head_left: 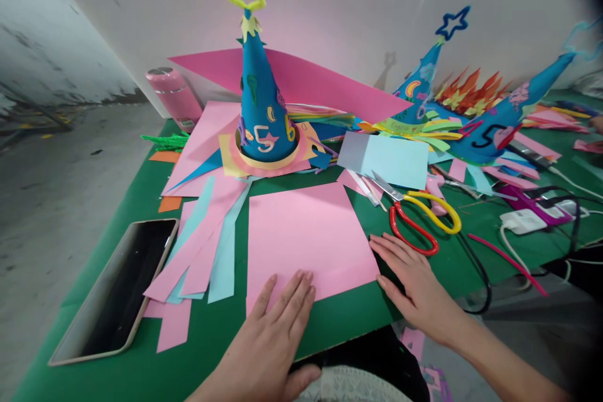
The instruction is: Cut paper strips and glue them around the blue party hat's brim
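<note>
A pink sheet of paper (306, 226) lies on the green table in front of me. My left hand (277, 320) rests flat on its lower left part, fingers stretched out. At the sheet's lower right corner is my right hand (409, 282), its fingers extended and touching the edge. Just beyond the right hand are scissors with one red and one yellow handle (426, 220), their blades pointing away to the left. Left of the sheet, pink and light blue paper strips (202, 251) overlap in a fan. Neither hand grips anything.
A blue cone hat (264, 94) stands behind the sheet, with two more cone hats (417, 91) at right. A phone (117, 289) lies at left, near a pink bottle (174, 97). A light blue sheet (396, 160), glue gun (436, 191) and power strip (537, 207) with cables are at right.
</note>
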`<action>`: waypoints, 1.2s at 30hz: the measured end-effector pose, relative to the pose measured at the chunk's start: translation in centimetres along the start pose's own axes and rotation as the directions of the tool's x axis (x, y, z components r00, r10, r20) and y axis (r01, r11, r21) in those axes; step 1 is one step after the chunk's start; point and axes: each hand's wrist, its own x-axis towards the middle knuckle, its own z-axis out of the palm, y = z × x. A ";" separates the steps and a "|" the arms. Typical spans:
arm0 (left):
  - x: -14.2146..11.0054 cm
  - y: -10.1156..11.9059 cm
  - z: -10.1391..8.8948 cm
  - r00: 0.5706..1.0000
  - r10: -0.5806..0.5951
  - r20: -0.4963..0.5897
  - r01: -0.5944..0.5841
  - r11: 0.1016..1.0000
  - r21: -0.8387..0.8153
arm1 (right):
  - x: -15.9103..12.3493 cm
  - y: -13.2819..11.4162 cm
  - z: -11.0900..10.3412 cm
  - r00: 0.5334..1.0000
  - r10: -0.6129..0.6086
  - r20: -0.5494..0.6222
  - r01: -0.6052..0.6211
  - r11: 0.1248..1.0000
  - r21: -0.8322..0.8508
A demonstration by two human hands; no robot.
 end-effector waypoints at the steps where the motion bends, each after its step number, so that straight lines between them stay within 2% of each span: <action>1: 0.0 0.0 0.0 1.000 -0.002 0.002 0.002 1.000 0.001 | 0.0 0.1 0.0 1.000 0.000 -0.005 0.000 1.000 0.016; 8: 0.1 -0.1 -0.5 1.000 -0.012 0.019 0.013 1.000 -0.027 | -0.4 0.5 -0.2 0.999 0.019 -0.046 -0.010 0.983 0.181; 11: 0.2 -0.2 -0.5 0.999 -0.011 0.037 0.013 0.998 -0.065 | -0.9 0.2 -0.7 0.981 0.138 -0.138 -0.086 0.940 0.329; 14: 1.2 -0.2 -0.2 0.997 -0.072 0.023 0.073 0.993 -0.091 | -0.9 0.6 -1.5 0.926 0.270 -0.264 -0.149 0.903 0.403; 16: 2.5 -0.1 -0.1 0.987 -0.160 0.009 0.160 0.980 -0.122 | -0.5 1.6 -1.9 0.896 0.288 -0.339 -0.172 0.927 0.335; 18: 3.9 -0.2 -0.4 0.971 -0.237 0.033 0.239 0.954 -0.180 | 0.2 3.1 -2.3 0.886 0.268 -0.378 -0.206 0.959 0.195; 24: 6.8 -0.9 -2.6 0.918 -0.309 0.248 0.376 0.877 -0.298 | 2.4 6.7 -3.5 0.906 0.247 -0.343 -0.278 0.959 -0.044; 27: 7.2 -1.3 -3.2 0.914 -0.297 0.276 0.379 0.868 -0.322 | 3.1 7.3 -4.1 0.919 0.231 -0.320 -0.288 0.947 -0.144; 31: 7.1 -1.6 -2.8 0.923 -0.283 0.259 0.362 0.868 -0.339 | 3.8 8.2 -4.7 0.933 0.237 -0.270 -0.304 0.921 -0.243; 33: 6.8 -1.6 -2.2 0.942 -0.260 0.215 0.320 0.888 -0.330 | 4.2 8.8 -4.8 0.935 0.255 -0.247 -0.319 0.909 -0.269; 36: 6.5 -1.5 -1.2 0.975 -0.163 0.148 0.197 0.945 -0.259 | 4.7 9.3 -4.8 0.930 0.286 -0.231 -0.346 0.894 -0.286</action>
